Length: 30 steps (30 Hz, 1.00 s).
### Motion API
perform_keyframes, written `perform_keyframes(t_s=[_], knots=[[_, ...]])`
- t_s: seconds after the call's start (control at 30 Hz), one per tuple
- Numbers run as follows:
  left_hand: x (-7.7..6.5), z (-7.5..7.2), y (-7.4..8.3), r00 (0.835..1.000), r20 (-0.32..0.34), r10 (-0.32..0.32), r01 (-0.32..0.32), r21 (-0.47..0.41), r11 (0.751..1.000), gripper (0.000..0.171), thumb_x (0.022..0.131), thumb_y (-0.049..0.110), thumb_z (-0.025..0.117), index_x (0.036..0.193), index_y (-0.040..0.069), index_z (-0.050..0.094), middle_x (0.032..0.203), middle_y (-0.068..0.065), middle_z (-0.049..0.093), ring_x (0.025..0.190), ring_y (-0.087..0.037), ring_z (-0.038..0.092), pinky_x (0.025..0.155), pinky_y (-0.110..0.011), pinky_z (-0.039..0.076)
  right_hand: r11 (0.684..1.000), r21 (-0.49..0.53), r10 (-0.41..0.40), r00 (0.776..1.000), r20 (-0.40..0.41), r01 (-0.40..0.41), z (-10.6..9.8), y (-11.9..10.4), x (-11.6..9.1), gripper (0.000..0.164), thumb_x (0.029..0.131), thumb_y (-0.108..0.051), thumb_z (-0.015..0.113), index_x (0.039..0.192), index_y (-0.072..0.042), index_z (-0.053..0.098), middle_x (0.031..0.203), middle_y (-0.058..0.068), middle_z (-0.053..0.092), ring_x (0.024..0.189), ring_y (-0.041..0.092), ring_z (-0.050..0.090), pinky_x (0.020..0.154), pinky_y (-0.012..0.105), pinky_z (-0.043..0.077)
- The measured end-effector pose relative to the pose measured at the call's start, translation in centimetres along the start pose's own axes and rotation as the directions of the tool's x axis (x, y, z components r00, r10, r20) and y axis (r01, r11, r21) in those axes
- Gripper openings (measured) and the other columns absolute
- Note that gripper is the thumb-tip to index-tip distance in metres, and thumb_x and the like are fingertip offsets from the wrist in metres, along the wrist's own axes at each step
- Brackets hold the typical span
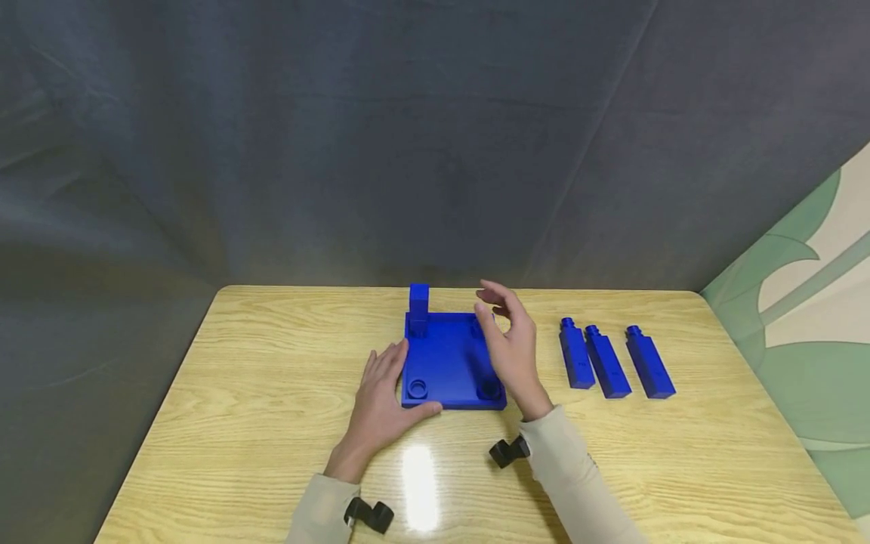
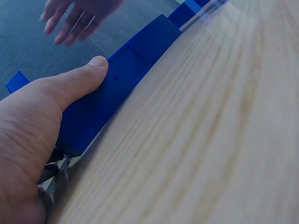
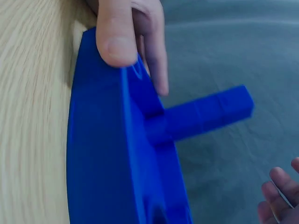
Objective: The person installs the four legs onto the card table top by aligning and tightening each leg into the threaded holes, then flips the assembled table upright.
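A blue square panel (image 1: 448,363) with a raised rim and round sockets at its corners lies on the table. One blue square post (image 1: 418,302) stands upright at its back left corner. My left hand (image 1: 381,400) grips the panel's front left corner, thumb along the front edge and fingers against the left side; in the left wrist view the thumb (image 2: 84,77) presses the rim. Above the panel's right side hovers my right hand (image 1: 513,344), fingers loosely bent and holding nothing. It partly hides the back right socket and right edge.
Three more blue posts, a left one (image 1: 577,355), a middle one (image 1: 608,364) and a right one (image 1: 650,364), lie to the right, their narrow round ends pointing away. Behind the wooden table (image 1: 272,378) hangs a dark cloth (image 1: 408,151).
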<state>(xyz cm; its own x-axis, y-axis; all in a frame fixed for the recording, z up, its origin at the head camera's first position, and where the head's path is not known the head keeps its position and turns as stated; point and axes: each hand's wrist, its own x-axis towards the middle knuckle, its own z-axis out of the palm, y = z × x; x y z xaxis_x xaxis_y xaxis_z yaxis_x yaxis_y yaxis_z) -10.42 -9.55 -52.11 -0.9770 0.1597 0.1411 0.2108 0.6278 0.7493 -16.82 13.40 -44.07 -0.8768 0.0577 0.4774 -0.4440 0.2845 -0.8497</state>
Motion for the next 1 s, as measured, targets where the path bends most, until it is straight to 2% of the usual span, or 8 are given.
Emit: perform_keyframes(t_s=[0.17, 0.27, 0.43, 0.6, 0.77, 0.87, 1.0], knots=[[-0.1, 0.0, 0.1, 1.0, 0.006, -0.01, 0.01, -0.003, 1.0, 0.125, 0.081, 0.062, 0.093, 0.177, 0.012, 0.03, 0.178, -0.021, 0.034, 0.169, -0.046, 0.02, 0.139, -0.063, 0.011, 0.998, 0.011, 0.057, 0.993, -0.105, -0.057, -3.0, 0.6, -1.0, 0.033, 0.108, -0.001, 0.07, 0.141, 0.003, 0.07, 0.128, 0.022, 0.075, 0.116, 0.014, 0.068, 0.102, 0.024, 0.054], [-0.1, 0.0, 0.2, 1.0, 0.012, -0.016, 0.016, -0.005, 1.0, 0.125, 0.081, 0.062, 0.092, 0.177, 0.012, 0.029, 0.179, -0.021, 0.033, 0.169, -0.046, 0.018, 0.139, -0.063, 0.01, 0.996, 0.006, 0.085, 0.984, -0.16, -0.085, -4.8, 1.1, -1.6, 0.034, 0.106, 0.003, 0.071, 0.14, 0.003, 0.071, 0.126, 0.024, 0.075, 0.112, 0.009, 0.068, 0.096, 0.016, 0.054], [-0.1, -0.1, 0.4, 0.999, 0.02, -0.025, 0.025, -0.001, 1.0, 0.126, 0.081, 0.062, 0.092, 0.177, 0.013, 0.027, 0.18, -0.02, 0.031, 0.17, -0.044, 0.016, 0.139, -0.061, 0.008, 0.985, -0.098, 0.116, 0.968, -0.221, -0.14, -7.6, 1.6, -2.2, 0.038, 0.103, 0.001, 0.076, 0.141, 0.001, 0.07, 0.127, 0.023, 0.074, 0.11, 0.009, 0.066, 0.092, 0.013, 0.054], [-0.1, -0.1, 0.3, 1.0, 0.019, -0.022, 0.022, 0.002, 1.0, 0.126, 0.082, 0.063, 0.092, 0.177, 0.013, 0.027, 0.179, -0.02, 0.032, 0.169, -0.045, 0.017, 0.139, -0.064, 0.01, 0.952, -0.21, 0.164, 0.951, -0.261, -0.222, -10.4, 2.0, -2.7, 0.045, 0.1, 0.0, 0.08, 0.144, 0.0, 0.068, 0.129, 0.02, 0.073, 0.11, 0.008, 0.065, 0.091, 0.015, 0.053], [-0.1, 0.1, 0.2, 0.999, 0.027, -0.018, 0.019, -0.009, 1.0, 0.126, 0.082, 0.064, 0.092, 0.178, 0.014, 0.027, 0.18, -0.02, 0.031, 0.169, -0.047, 0.015, 0.138, -0.067, 0.011, 0.911, -0.262, 0.223, 0.916, -0.334, -0.318, -12.7, 2.6, -3.2, 0.05, 0.097, 0.001, 0.083, 0.145, -0.001, 0.068, 0.128, 0.017, 0.072, 0.106, 0.005, 0.065, 0.085, 0.005, 0.052], [-0.2, 0.1, 0.1, 1.0, 0.021, -0.019, 0.019, -0.007, 1.0, 0.126, 0.082, 0.064, 0.092, 0.177, 0.014, 0.028, 0.179, -0.02, 0.032, 0.169, -0.048, 0.015, 0.137, -0.069, 0.012, 0.891, -0.278, 0.261, 0.908, -0.328, -0.358, -13.2, 2.8, -3.4, 0.053, 0.096, 0.001, 0.084, 0.147, -0.002, 0.067, 0.13, 0.018, 0.071, 0.104, 0.003, 0.063, 0.082, 0.001, 0.051], [-0.1, 0.0, 0.2, 1.0, 0.014, -0.021, 0.021, -0.011, 1.0, 0.126, 0.081, 0.063, 0.092, 0.177, 0.014, 0.028, 0.179, -0.02, 0.033, 0.169, -0.048, 0.015, 0.137, -0.068, 0.012, 0.879, -0.299, 0.288, 0.913, -0.29, -0.372, -13.4, 3.1, -3.3, 0.057, 0.096, 0.001, 0.085, 0.149, -0.003, 0.065, 0.134, 0.02, 0.07, 0.109, 0.015, 0.065, 0.08, 0.0, 0.049]])
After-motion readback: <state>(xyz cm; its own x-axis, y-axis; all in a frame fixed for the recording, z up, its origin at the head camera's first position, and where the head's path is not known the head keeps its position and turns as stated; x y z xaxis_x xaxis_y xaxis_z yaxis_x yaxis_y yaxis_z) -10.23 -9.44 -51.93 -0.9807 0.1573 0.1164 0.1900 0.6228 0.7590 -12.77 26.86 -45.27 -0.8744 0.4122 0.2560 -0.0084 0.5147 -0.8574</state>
